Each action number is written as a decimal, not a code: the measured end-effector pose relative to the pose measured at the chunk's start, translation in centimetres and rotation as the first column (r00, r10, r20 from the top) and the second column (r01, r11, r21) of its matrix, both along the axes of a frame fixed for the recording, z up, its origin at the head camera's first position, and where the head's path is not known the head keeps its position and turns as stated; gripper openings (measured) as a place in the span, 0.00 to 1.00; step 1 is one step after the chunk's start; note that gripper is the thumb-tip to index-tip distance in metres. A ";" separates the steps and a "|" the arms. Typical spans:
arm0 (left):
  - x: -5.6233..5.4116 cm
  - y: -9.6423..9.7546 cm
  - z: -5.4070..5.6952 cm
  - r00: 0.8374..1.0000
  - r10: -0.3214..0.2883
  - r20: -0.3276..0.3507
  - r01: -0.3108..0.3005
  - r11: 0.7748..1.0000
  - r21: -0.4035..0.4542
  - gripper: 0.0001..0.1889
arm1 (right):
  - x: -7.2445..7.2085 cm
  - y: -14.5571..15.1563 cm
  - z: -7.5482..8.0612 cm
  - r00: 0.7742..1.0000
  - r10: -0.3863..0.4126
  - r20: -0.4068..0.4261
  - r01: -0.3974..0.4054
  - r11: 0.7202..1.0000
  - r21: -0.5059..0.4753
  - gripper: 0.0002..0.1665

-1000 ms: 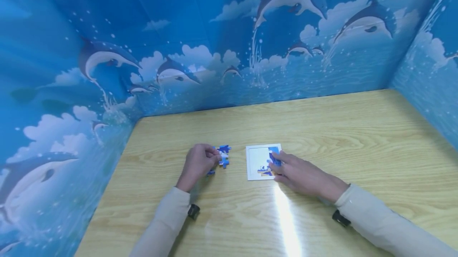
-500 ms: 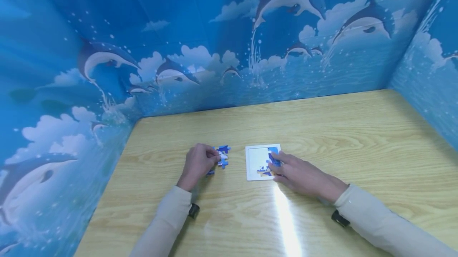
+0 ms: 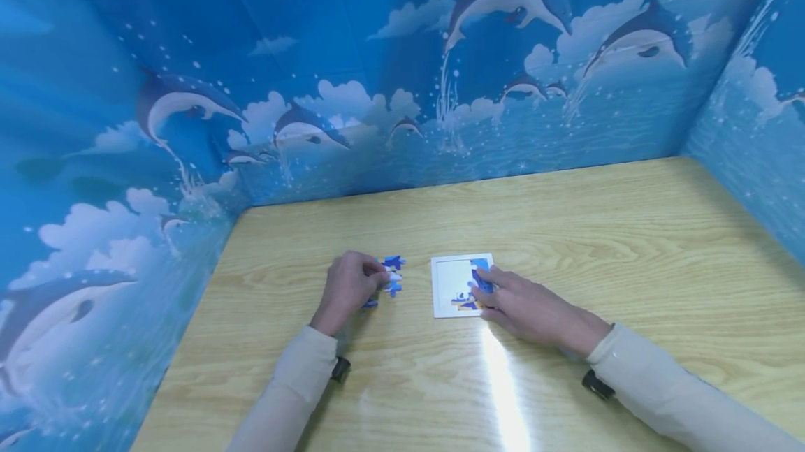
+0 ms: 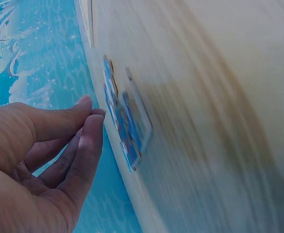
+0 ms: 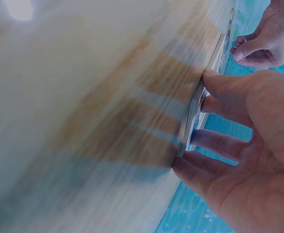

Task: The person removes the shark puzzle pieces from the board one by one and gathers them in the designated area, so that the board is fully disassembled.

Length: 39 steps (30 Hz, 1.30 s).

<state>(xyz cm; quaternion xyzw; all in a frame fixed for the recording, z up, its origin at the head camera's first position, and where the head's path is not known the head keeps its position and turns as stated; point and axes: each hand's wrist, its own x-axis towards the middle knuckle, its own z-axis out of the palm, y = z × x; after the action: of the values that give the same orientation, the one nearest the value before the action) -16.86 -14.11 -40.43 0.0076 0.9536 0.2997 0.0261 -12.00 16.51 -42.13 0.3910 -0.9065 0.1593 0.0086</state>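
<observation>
My left hand [image 3: 353, 283] pinches with thumb and forefinger over a small cluster of loose jigsaw pieces [image 3: 394, 263]. A whitish jigsaw piece [image 3: 395, 276] shows at its fingertips in the head view; in the left wrist view the tips hide whatever is between them. My right hand [image 3: 531, 305] grips the right side of a square white puzzle tray [image 3: 442, 310], thumb and fingers spread along its edge. Inside the tray, fitted pieces [image 3: 476, 267] cover the right side and part of the bottom, partly hidden by my fingers. Its left part shows bare white.
Beneath everything is a light wood-grain table [image 3: 566, 221], with a bright glare streak running toward the front. Blue dolphin-print sheeting [image 3: 402, 75] walls the back and sides. Another loose blue piece [image 3: 370, 304] lies by the left wrist.
The whitish piece at my left fingertips has shifted slightly and shows at a different angle. My right hand and the tray stay in place.
</observation>
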 end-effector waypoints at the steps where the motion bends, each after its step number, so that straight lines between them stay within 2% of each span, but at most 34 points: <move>1: 0.1 0.2 0.1 1.000 -0.005 0.002 0.005 1.000 0.005 0.03 | 0.0 0.0 0.0 1.000 -0.002 0.001 0.002 1.000 -0.001 0.24; 8: 0.4 2.1 0.0 0.993 -0.113 -0.021 0.113 0.994 -0.002 0.04 | 0.0 0.0 0.0 1.000 -0.001 0.006 0.001 1.000 -0.007 0.23; 15: 1.1 4.3 -0.4 0.961 -0.269 -0.069 0.268 0.963 -0.026 0.04 | 0.0 -0.1 0.0 0.998 -0.037 0.053 0.036 0.999 0.016 0.25; 18: 1.2 5.2 -0.6 0.957 -0.286 -0.052 0.284 0.958 -0.034 0.04 | 0.0 -0.1 0.0 0.997 -0.045 0.059 0.044 0.999 0.021 0.25; 23: 1.4 6.4 -0.6 0.951 -0.310 -0.001 0.310 0.951 0.002 0.05 | 0.0 0.0 0.1 0.996 -0.052 0.072 0.050 0.998 0.023 0.26; 31: 1.6 7.8 -0.7 0.926 -0.374 0.047 0.372 0.927 0.047 0.06 | 0.1 0.1 0.2 0.998 -0.035 0.051 0.035 0.999 -0.002 0.25; 36: 1.6 8.6 -0.9 0.917 -0.395 0.060 0.394 0.919 0.029 0.07 | 0.0 0.1 0.1 1.000 -0.014 0.018 0.014 1.000 -0.024 0.23; 39: 1.6 8.8 -1.0 0.915 -0.400 0.054 0.400 0.916 0.012 0.08 | 0.0 0.1 0.2 0.999 -0.019 0.034 0.019 1.000 -0.012 0.24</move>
<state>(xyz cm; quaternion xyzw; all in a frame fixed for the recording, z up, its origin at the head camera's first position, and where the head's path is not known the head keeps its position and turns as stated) -15.24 -5.27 -41.42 0.1942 0.9307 0.2886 0.1132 -12.02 16.56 -41.96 0.3795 -0.9092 0.1715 -0.0026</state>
